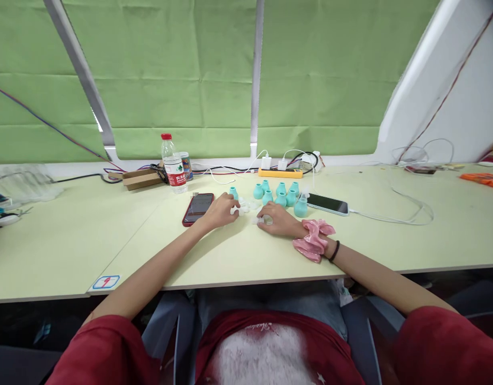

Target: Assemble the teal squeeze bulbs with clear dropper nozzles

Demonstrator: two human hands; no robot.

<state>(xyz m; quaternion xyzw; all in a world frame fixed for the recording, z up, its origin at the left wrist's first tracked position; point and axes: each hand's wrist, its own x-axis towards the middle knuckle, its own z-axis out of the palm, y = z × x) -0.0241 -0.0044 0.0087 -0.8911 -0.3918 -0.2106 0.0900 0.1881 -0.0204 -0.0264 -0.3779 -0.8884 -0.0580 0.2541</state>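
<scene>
My left hand (222,211) rests on the table with its fingers curled round a small clear plastic piece at the edge of a pile of clear plastic pieces (250,205). Just behind those fingers stands a turquoise bulb-shaped piece (233,191). My right hand (280,220) pinches another small clear plastic piece (257,220) between thumb and fingertips; its exact shape is too small to make out. Beyond that hand stand several turquoise bulbs (280,199) with open necks. One bulb (300,208), nearest the right wrist, has a clear part in its top.
A red-cased phone (198,209) lies beside my left hand, and a charging phone (327,204) lies right of the bulbs. Toward the back are a water bottle (176,174), a can (186,164), a cardboard box (141,179) and a yellow power strip (280,173). White cables (410,219) trail right.
</scene>
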